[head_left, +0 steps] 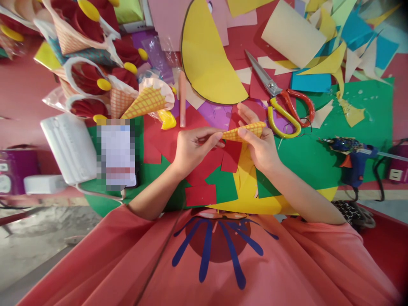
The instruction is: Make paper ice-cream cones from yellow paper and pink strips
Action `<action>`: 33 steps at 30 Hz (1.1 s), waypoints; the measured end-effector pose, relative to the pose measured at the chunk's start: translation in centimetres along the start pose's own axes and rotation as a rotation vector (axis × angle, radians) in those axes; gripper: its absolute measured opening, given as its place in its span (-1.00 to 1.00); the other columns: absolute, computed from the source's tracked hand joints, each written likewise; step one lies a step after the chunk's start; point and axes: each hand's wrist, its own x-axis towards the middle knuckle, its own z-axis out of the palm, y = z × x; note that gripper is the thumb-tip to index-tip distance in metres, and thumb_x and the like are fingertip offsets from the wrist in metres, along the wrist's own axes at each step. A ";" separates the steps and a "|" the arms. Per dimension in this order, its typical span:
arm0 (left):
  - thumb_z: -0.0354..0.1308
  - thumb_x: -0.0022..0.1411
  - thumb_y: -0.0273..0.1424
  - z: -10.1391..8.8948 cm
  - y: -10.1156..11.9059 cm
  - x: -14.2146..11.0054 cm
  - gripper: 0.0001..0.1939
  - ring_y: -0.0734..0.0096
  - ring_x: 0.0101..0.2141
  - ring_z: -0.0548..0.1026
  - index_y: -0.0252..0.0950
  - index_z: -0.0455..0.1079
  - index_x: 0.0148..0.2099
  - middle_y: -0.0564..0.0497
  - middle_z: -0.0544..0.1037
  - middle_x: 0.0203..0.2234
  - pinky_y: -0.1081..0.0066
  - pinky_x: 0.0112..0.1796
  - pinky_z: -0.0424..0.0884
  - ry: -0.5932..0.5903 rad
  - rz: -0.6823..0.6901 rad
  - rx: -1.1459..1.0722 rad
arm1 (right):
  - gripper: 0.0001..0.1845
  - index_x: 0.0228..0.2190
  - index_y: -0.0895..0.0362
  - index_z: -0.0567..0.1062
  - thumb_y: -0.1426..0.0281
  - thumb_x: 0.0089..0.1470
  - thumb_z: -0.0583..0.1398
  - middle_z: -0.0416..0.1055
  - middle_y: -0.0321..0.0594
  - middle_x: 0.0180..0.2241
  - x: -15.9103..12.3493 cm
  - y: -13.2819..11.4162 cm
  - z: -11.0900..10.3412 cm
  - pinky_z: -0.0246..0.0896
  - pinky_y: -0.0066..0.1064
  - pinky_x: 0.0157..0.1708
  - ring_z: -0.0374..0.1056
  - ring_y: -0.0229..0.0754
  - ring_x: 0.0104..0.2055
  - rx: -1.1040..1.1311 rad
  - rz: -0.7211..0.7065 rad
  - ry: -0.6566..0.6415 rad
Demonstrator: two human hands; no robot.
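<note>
My left hand [194,148] and my right hand [259,144] both pinch a small yellow waffle-patterned paper cone [244,131] held above the work surface. The left fingers grip its narrow end. The right fingers wrap round its wider end. Under the hands lie red paper squares [231,155], green paper pieces [223,185] and a yellow sheet [245,182].
Scissors with red and yellow handles [283,108] lie just right of the hands. A blue glue gun [353,159] sits at the right. A yellow half circle [207,59] lies ahead, finished paper cones [145,102] at the upper left, a white box [72,146] at the left.
</note>
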 end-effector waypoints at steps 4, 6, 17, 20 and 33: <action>0.19 0.21 -0.14 0.0 0.0 0.0 -0.66 0.41 -0.47 0.63 -0.35 0.55 -0.29 0.00 0.63 -0.52 0.58 -0.46 0.55 0.001 0.009 0.022 | -0.82 -0.27 -0.10 0.55 0.27 0.00 0.24 0.49 -0.38 -0.06 0.0 -0.1 0.1 -0.02 -0.19 0.32 0.14 -0.20 0.29 0.001 0.000 0.005; 0.17 0.23 -0.13 -0.1 0.1 0.0 -0.65 0.42 -0.47 0.63 -0.34 0.56 -0.27 -0.01 0.64 -0.51 0.58 -0.47 0.55 -0.008 0.012 0.000 | -0.82 -0.27 -0.10 0.55 0.28 0.00 0.24 0.49 -0.37 -0.06 0.0 -0.3 0.1 -0.02 -0.19 0.32 0.15 -0.19 0.28 0.027 0.008 0.008; 0.25 0.19 -0.38 -0.9 -0.8 0.2 -0.83 0.45 -0.29 0.63 -0.19 0.56 -0.14 0.04 0.66 -0.26 0.54 -0.21 0.56 -0.004 0.473 0.313 | -0.73 -0.25 -0.08 0.56 0.21 -0.07 0.29 0.47 -0.37 0.01 0.6 -0.6 -0.6 0.10 -0.19 0.24 0.23 -0.11 0.22 0.080 0.109 0.015; 0.23 0.22 -0.37 -1.1 -1.2 0.3 -0.87 0.46 -0.32 0.64 -0.17 0.56 -0.18 0.09 0.66 -0.30 0.56 -0.26 0.57 0.022 0.596 0.447 | -0.77 -0.29 -0.07 0.57 0.26 -0.09 0.31 0.44 -0.42 0.06 0.7 -0.8 -0.9 0.04 -0.18 0.29 0.23 -0.12 0.22 0.102 0.142 -0.030; 0.25 0.20 -0.43 -1.4 -1.2 0.6 -0.91 0.44 -0.37 0.64 -0.18 0.56 -0.24 0.05 0.67 -0.38 0.56 -0.33 0.56 -0.068 0.745 0.403 | -0.84 -0.37 -0.03 0.59 0.31 -0.12 0.31 0.48 -0.38 0.02 0.8 -1.5 -1.1 0.28 -0.18 0.12 0.36 -0.09 0.10 0.143 0.213 -0.099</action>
